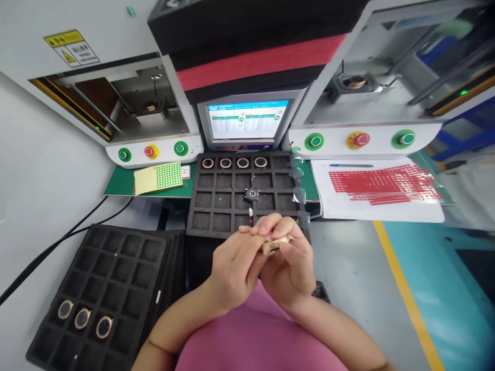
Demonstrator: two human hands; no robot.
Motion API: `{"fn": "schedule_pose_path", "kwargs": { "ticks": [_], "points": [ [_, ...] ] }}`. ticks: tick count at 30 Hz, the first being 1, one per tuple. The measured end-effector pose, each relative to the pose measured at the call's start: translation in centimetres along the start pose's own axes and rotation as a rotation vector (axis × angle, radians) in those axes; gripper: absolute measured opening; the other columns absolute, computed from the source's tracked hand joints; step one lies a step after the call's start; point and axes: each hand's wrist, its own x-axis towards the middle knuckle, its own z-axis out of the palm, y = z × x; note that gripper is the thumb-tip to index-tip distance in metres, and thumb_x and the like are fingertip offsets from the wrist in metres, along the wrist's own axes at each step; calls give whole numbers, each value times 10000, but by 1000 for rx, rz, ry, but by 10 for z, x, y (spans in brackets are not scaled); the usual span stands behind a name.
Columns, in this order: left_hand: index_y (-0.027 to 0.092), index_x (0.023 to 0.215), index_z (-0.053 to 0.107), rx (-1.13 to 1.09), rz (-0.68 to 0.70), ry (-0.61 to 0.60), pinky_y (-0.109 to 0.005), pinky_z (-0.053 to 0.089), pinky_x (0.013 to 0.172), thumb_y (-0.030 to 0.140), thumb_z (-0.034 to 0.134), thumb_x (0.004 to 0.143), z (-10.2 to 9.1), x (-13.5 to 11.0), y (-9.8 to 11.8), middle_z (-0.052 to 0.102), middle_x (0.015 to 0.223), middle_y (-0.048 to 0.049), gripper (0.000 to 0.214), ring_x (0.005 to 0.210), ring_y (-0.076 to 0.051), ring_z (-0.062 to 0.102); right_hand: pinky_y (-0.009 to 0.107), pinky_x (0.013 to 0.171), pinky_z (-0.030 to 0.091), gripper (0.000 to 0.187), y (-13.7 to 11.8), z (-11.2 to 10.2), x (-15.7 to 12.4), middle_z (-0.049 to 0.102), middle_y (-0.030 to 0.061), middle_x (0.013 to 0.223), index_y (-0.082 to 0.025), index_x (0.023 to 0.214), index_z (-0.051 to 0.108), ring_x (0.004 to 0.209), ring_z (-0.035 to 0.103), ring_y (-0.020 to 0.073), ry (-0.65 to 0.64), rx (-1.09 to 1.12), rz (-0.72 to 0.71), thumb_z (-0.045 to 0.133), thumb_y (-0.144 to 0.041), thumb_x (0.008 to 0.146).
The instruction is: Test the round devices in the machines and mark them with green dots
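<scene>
My left hand (235, 265) and my right hand (296, 263) meet above the front edge of the foam tray, both closed around a gold watch case (275, 244). Its edge shows between my fingers; most of it is hidden. Just beyond my fingers, a dark watch body (252, 194) lies back side up across a divider of the black foam tray (231, 181). A small white scrap (251, 212) lies near my fingertips. In the tray's far row sit several round gold-rimmed watches (243, 163).
A second foam tray (127, 270) at lower left holds three watches (82, 319). Two press machines with green buttons (180, 148) and red stop buttons (361, 139) flank a screen (247, 121). Green dot stickers (169, 175) lie left, red sticker strips (381, 183) and a pen (351, 165) right.
</scene>
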Motion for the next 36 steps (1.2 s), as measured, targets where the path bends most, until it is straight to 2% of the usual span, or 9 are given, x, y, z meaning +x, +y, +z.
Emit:
{"fn": "schedule_pose_path", "kwargs": {
  "ticks": [5,11,17,21,23,25,29,31,36],
  "points": [
    [120,1020,650,-18,38,45,-263,549,670,156,478,968,-7,-21,5,723,848,-81,183,722,-162,664,379,917,592,58,5,8,-23,573,-9,802,-226,787,615,771,617,117,-23,39,-27,600,-231,843],
    [157,962,663,-170,-136,13,-227,550,744,159,536,944,-24,-32,13,720,829,-34,129,758,-138,681,392,880,593,78,12,5,-41,632,34,905,-213,881,657,895,689,179,-72,-126,-97,598,-261,897],
    [156,883,678,-138,-228,9,-235,552,650,205,533,951,-24,-36,9,727,795,-51,167,682,-149,678,415,838,609,108,27,10,-43,623,26,867,-205,856,621,841,697,184,25,-169,-119,597,-296,911],
    [153,917,693,-137,-287,9,-237,574,672,195,537,939,-21,-33,-2,749,852,-64,163,739,-161,712,345,793,592,102,36,-7,-32,665,39,939,-229,948,620,887,685,176,-70,-272,-79,538,-289,952],
    [153,955,701,-131,-372,3,-237,581,678,201,550,928,-19,-28,-17,757,891,-66,161,752,-161,720,358,803,577,227,40,-28,-15,672,70,1017,-226,1018,613,949,671,196,-176,-505,-157,440,-369,987],
    [157,975,695,-116,-490,64,-234,585,665,213,583,895,-16,-19,-40,764,891,-60,148,729,-158,725,407,842,560,339,47,-50,11,651,112,1088,-201,1035,598,1020,642,235,-209,-922,-232,369,-445,982],
    [167,877,638,5,-701,249,-199,549,559,225,650,797,-4,1,-103,735,716,-15,100,567,-132,685,466,808,523,233,70,-78,66,610,187,1157,-155,1016,597,1053,590,333,-142,-1520,-137,551,-335,876],
    [171,851,643,142,-647,244,-193,530,565,191,642,791,4,10,-133,714,695,-2,63,530,-113,652,415,718,508,228,83,-79,85,603,204,1159,-141,1039,605,995,598,338,-171,-1611,-54,604,-247,836],
    [171,900,715,571,-195,114,-215,450,539,103,583,845,30,24,-174,603,656,-4,158,546,-118,582,298,540,396,159,99,-77,110,613,147,970,-138,981,619,715,605,232,-247,-1718,78,523,-146,854]
  ]
}}
